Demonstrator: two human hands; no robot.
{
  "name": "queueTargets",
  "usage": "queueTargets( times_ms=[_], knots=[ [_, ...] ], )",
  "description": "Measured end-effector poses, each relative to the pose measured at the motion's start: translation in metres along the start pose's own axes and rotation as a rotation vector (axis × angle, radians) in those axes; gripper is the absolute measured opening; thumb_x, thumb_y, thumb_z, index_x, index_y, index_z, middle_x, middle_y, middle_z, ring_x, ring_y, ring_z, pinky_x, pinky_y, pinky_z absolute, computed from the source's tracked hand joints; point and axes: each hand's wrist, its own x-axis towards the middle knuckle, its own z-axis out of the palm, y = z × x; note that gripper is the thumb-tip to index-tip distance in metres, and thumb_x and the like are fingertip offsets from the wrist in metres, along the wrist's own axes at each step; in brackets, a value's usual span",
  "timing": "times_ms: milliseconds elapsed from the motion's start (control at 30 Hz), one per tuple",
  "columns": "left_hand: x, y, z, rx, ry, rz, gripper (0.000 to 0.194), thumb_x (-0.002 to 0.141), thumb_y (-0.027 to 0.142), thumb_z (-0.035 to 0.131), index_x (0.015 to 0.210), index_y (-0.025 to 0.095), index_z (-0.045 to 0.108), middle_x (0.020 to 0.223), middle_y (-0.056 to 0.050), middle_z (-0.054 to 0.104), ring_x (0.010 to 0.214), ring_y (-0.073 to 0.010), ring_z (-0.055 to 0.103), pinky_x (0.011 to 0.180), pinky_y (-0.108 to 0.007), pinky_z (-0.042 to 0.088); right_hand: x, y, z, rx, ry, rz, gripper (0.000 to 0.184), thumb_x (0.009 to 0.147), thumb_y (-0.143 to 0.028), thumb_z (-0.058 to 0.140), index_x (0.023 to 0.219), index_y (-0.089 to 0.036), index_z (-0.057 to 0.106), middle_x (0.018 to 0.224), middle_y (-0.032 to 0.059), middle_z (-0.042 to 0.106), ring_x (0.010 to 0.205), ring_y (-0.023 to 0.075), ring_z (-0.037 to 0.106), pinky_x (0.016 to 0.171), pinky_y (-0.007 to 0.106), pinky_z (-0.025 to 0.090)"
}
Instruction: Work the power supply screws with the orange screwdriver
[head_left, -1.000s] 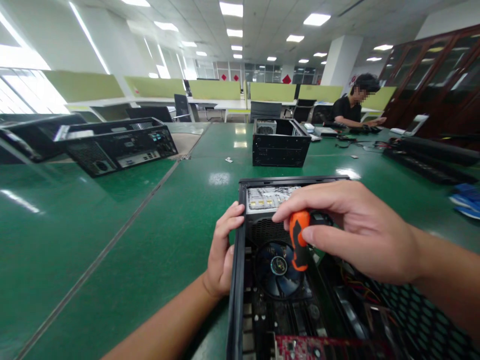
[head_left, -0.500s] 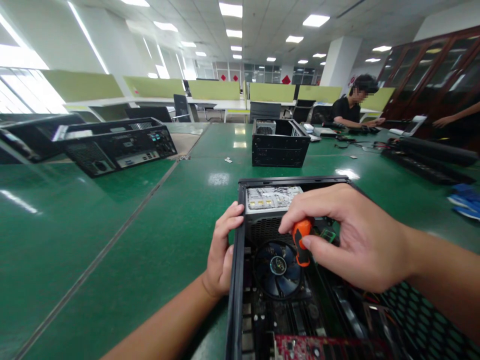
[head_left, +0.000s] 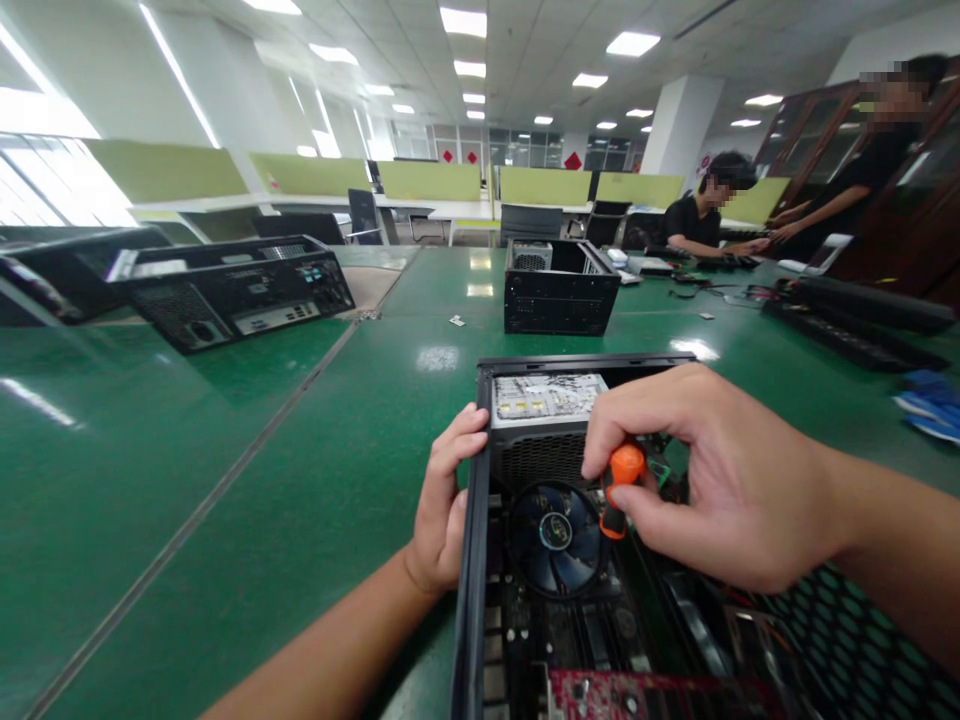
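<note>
My right hand [head_left: 712, 480] is closed on the orange and black handle of a screwdriver [head_left: 624, 480], thumb and fingers pinching it. The handle points down into an opened computer case [head_left: 472, 540], beside the round cooling fan [head_left: 556, 532]; the screwdriver's tip is hidden. Against the case's left wall rests my left hand [head_left: 450, 500], its fingertips over the rim and its fingers loosely extended. Inside the case a power supply [head_left: 547, 398] with a worn label lies at the far end. A red circuit card [head_left: 600, 695] shows at the near end.
On the green table [head_left: 247, 540] another black computer case [head_left: 561, 290] stands ahead, and a tilted one [head_left: 247, 295] lies at left. Cables and dark parts [head_left: 847, 320] lie at right, near a blue object [head_left: 934, 400]. One person [head_left: 697, 215] sits behind; another [head_left: 847, 200] stands at far right.
My right hand has shifted slightly right with the screwdriver, whose handle now stands more end-on to my view. My left hand stays put. A second person has come into view at right.
</note>
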Motion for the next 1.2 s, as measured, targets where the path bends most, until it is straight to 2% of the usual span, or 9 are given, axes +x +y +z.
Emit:
queueTargets(
  times_ms=[200, 400, 633, 1000, 1200],
  knots=[
    [0.0017, 0.0014, -0.0004, 0.010, -0.002, 0.021, 0.052, 0.129, 0.038, 0.071, 0.181, 0.032, 0.072, 0.180, -0.011, 0.083, 0.178, -0.0304, 0.076, 0.151, -0.054, 0.062, -0.0003, 0.0018, -0.0001, 0.020, 0.011, 0.022, 0.016, 0.082, -0.013, 0.071, 0.088, -0.025, 0.080, 0.072, -0.0030, 0.073, 0.061, 0.0132, 0.055, 0.060, 0.029, 0.045],
    [0.0012, 0.0016, 0.0000, 0.006, -0.003, 0.014, 0.052, 0.130, 0.038, 0.070, 0.182, 0.033, 0.071, 0.181, -0.011, 0.083, 0.176, -0.0315, 0.076, 0.152, -0.055, 0.061, -0.0008, 0.0024, -0.0006, 0.004, 0.017, 0.016, 0.015, 0.083, -0.013, 0.071, 0.088, -0.025, 0.079, 0.073, -0.0029, 0.074, 0.061, 0.0131, 0.057, 0.062, 0.030, 0.046],
    [0.0012, 0.0017, 0.0007, -0.009, -0.009, 0.011, 0.052, 0.131, 0.037, 0.070, 0.182, 0.032, 0.071, 0.182, -0.011, 0.081, 0.180, -0.0298, 0.073, 0.154, -0.049, 0.058, -0.0009, 0.0035, -0.0006, -0.015, 0.006, 0.004, 0.016, 0.083, -0.015, 0.068, 0.089, -0.025, 0.079, 0.073, -0.0041, 0.074, 0.061, 0.0116, 0.056, 0.061, 0.029, 0.045],
    [-0.0001, 0.0008, 0.0001, 0.018, -0.002, 0.008, 0.051, 0.130, 0.039, 0.070, 0.180, 0.032, 0.072, 0.179, -0.013, 0.083, 0.177, -0.0331, 0.076, 0.150, -0.059, 0.063, -0.0010, 0.0028, -0.0017, -0.012, 0.016, 0.012, 0.016, 0.083, -0.013, 0.070, 0.089, -0.024, 0.080, 0.074, -0.0032, 0.075, 0.062, 0.0127, 0.057, 0.062, 0.030, 0.045],
    [-0.0004, 0.0005, 0.0000, -0.008, -0.003, 0.002, 0.051, 0.130, 0.041, 0.071, 0.181, 0.033, 0.071, 0.180, -0.013, 0.082, 0.177, -0.0326, 0.075, 0.152, -0.057, 0.061, -0.0008, 0.0035, 0.0001, 0.009, 0.016, 0.017, 0.017, 0.082, -0.012, 0.070, 0.089, -0.023, 0.081, 0.075, -0.0030, 0.076, 0.062, 0.0125, 0.057, 0.063, 0.029, 0.045]
  ],
)
